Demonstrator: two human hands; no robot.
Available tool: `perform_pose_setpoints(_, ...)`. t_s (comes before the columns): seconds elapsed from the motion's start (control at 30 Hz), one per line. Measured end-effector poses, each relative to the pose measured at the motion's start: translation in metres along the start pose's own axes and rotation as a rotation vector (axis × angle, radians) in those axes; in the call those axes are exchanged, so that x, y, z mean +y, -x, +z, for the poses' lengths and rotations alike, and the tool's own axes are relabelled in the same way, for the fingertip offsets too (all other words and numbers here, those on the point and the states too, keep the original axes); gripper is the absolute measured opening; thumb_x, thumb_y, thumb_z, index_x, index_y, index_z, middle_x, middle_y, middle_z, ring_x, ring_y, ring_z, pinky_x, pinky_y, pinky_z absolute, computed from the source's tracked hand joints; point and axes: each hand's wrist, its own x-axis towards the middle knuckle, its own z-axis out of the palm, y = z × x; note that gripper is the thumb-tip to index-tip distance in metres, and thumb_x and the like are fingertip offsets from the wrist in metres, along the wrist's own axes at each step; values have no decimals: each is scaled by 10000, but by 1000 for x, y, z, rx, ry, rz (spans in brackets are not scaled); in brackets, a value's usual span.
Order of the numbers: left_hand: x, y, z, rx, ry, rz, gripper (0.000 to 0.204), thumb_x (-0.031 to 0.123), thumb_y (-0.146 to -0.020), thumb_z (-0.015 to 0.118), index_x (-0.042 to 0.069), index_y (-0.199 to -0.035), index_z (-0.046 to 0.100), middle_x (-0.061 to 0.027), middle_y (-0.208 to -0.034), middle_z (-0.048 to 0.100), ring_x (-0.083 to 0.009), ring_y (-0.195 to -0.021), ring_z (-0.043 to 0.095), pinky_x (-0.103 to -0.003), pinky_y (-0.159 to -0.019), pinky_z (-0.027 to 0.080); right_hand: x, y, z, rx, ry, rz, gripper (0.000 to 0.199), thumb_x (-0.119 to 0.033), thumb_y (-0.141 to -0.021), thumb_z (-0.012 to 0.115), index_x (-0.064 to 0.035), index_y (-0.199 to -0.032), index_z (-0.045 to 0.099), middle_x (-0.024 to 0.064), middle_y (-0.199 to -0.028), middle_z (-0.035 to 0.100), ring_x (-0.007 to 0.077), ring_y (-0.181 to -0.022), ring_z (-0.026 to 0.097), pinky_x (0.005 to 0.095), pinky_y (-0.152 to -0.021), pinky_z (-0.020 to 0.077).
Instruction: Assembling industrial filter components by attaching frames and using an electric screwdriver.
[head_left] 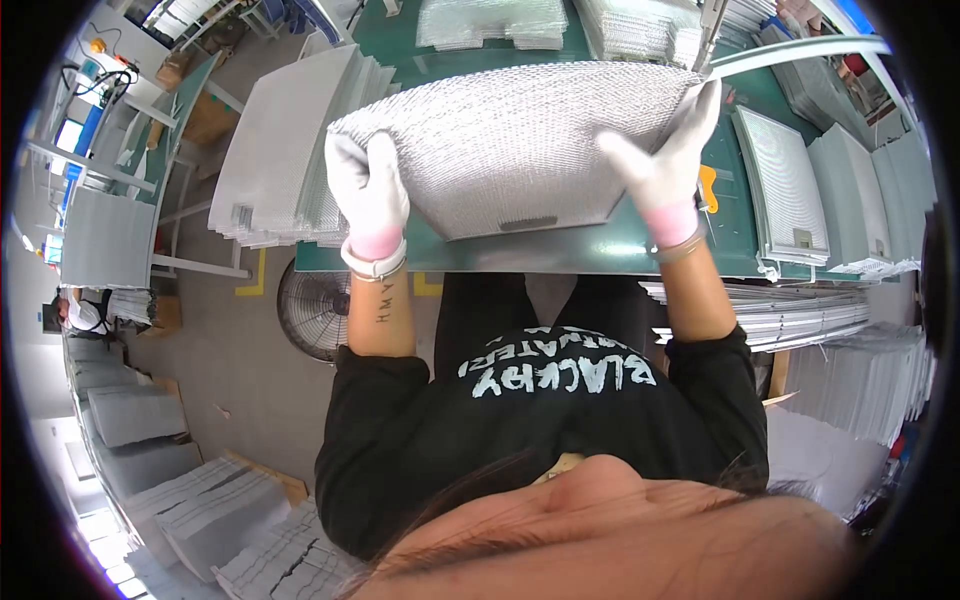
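- left hand (pixel 368 195) and right hand (pixel 665 150), both gloved, are closed on opposite edges of a silver mesh filter panel (pixel 510 140).
- panel is raised, tilted over the green worktable (pixel 600 250), not yet set down.
- finished-looking stack of panels (pixel 285 150) lies left; framed filters (pixel 785 190) lie right.

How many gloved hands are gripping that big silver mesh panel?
2. The left hand grips the mesh panel at its left edge; the right hand grips its right edge, above the green table.
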Motion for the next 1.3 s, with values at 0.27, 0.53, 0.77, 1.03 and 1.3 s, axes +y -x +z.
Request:
perform_pose_setpoints(0.27, -17, -17, 18, -9, -153, -38, 124, 40, -940, 575, 41, -878, 468, 17, -791, 413, -81, -705, 364, -237, -632, 354, 52, 143, 16, -332, 386, 285, 1255, -322, -513, 943, 74, -1434, 187, 338, -1434, 247, 481, -1304, 359, 453, -1069, 408)
perform_pose_setpoints(0.53, -28, -26, 14, 4, -67, -115, 195, 45, -954, 580, 71, -831, 432, 44, -752, 359, -46, -666, 314, -198, -573, 293, 58, 67, -1, -207, -339, 467, 848, -161, -772, 782, 47, -1442, 304, 187, -1341, 499, 221, -1203, 515, 353, -1056, 383)
perform_pose_setpoints(0.77, -11, -17, 17, 55, -132, -102, 228, -3, -924, 575, 86, -799, 406, 35, -783, 388, -36, -688, 341, -182, -610, 322, 18, -26, -17, -60, -425, 430, 99, -65, -917, 645, -19, -1000, 615, -48, -794, 564, 18, -709, 474, 169, -662, 399)
perform_pose_setpoints(1.03, -47, 76, -7, -112, -452, -166, 745, 189, -722, 856, -49, -1262, 401, -183, -1119, 573, -260, -1011, 578, -372, -888, 481, 15, -14, -18, 88, -515, 423, 99, -47, -917, 641, -22, -1008, 612, -45, -841, 583, 15, -736, 478, 170, -681, 393)
perform_pose_setpoints(1.3, -81, 148, -22, -265, -952, -469, 955, 370, -619, 902, -99, -1257, 367, -258, -1003, 624, -411, -918, 641, -435, -794, 526, 23, -19, -13, 82, -554, 417, 68, -61, -926, 636, -30, -977, 603, -55, -821, 577, 2, -711, 449, 162, -643, 368)
